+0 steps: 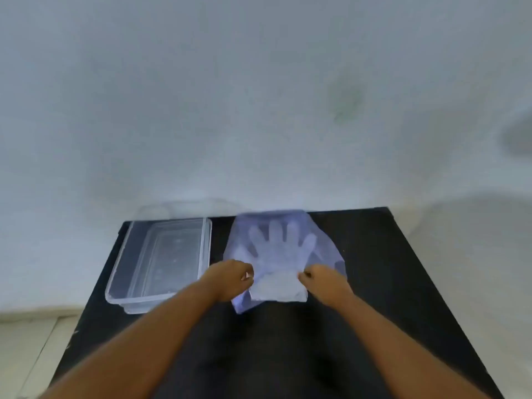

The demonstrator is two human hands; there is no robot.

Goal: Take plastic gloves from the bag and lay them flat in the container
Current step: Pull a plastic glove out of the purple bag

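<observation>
A see-through plastic bag (pixel 325 251) lies flat on the black table (pixel 288 355), right of centre. Clear plastic gloves (pixel 277 246) show through it, fingers pointing away from me, cuffs sticking out of the near opening. My left hand (pixel 230 279) pinches the left side of the bag's near opening beside the cuffs. My right hand (pixel 326 280) pinches the right side; whether it grips the bag or the cuff I cannot tell. An empty clear rectangular container (pixel 131 283) sits to the left of the bag.
A clear lid (pixel 187 208) leans behind the container against the pale wall. The table's left edge drops to a light floor (pixel 28 341). A bare black surface stretches in front of the bag, between my forearms.
</observation>
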